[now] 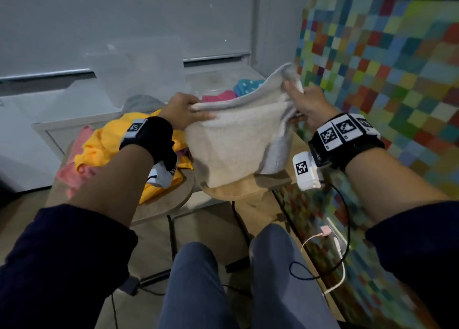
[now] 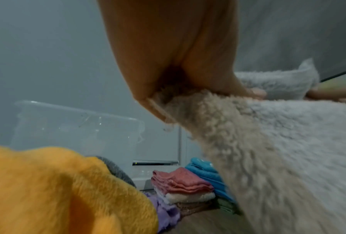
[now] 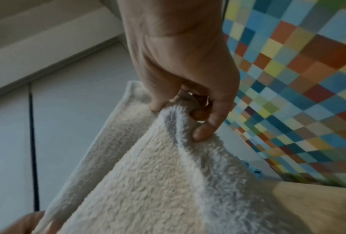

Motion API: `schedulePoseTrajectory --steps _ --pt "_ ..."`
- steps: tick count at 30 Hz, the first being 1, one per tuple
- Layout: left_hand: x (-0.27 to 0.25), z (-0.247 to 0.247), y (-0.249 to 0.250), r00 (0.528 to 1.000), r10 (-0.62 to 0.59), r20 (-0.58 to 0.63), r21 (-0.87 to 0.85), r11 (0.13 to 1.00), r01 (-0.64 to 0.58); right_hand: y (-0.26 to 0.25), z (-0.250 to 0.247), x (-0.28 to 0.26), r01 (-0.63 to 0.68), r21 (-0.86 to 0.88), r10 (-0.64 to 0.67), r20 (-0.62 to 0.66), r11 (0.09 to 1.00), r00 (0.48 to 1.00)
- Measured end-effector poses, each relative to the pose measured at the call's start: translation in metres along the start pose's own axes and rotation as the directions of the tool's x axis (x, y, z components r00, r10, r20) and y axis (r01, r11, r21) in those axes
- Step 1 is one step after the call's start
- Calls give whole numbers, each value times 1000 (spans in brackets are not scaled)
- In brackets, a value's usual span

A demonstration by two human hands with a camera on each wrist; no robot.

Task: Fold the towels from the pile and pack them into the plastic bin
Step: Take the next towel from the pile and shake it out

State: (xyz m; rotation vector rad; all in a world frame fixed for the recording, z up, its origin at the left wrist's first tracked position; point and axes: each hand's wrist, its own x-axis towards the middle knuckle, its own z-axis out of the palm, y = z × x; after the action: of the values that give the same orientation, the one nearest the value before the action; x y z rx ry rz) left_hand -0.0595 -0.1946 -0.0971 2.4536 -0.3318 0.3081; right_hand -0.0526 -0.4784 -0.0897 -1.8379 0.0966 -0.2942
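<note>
I hold a cream-white towel (image 1: 238,139) up in the air over the small wooden table (image 1: 238,189). My left hand (image 1: 185,111) pinches its upper left edge, and my right hand (image 1: 301,100) grips the upper right corner a little higher. The towel (image 2: 278,150) hangs doubled below both hands; in the right wrist view the towel (image 3: 158,182) is bunched between thumb and fingers. An unfolded pile with a yellow towel (image 1: 111,142) and a pink one (image 1: 72,169) lies at the left. The clear plastic bin (image 2: 75,125) stands behind the pile.
Folded towels, pink (image 2: 180,180), cream, and blue (image 2: 206,174), are stacked at the back of the table. A wall of coloured squares (image 1: 387,62) rises close on the right. Cables (image 1: 330,254) trail over the floor by my knees.
</note>
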Motion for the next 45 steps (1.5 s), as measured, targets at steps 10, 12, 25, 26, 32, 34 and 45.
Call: schedulePoseTrajectory --steps 10,12,25,26,32,34,45 --pt "28 11 -30 959 -148 -242 -280 957 77 11 6 62 -17 3 18 -97 1000 995" --pt "38 5 -26 908 -192 -373 -414 910 23 -8 6 68 40 111 -26 -129 993 991" --pt "-20 38 -23 996 -67 66 -334 939 85 55 -4 -8 -140 67 152 -238 988 959" --pt "-31 47 -33 981 -120 155 -304 939 163 71 -7 -13 -192 9 189 -211 981 959" --pt "-60 81 -50 845 -299 444 -379 792 479 114 -20 -37 -342 -282 337 -68 896 939" --pt "-59 85 -47 823 -357 443 -448 707 548 118 -22 -37 -333 -303 328 -69 893 942" --pt "-18 110 -57 792 -609 51 -582 626 519 115 6 29 -207 -266 187 -96 942 978"
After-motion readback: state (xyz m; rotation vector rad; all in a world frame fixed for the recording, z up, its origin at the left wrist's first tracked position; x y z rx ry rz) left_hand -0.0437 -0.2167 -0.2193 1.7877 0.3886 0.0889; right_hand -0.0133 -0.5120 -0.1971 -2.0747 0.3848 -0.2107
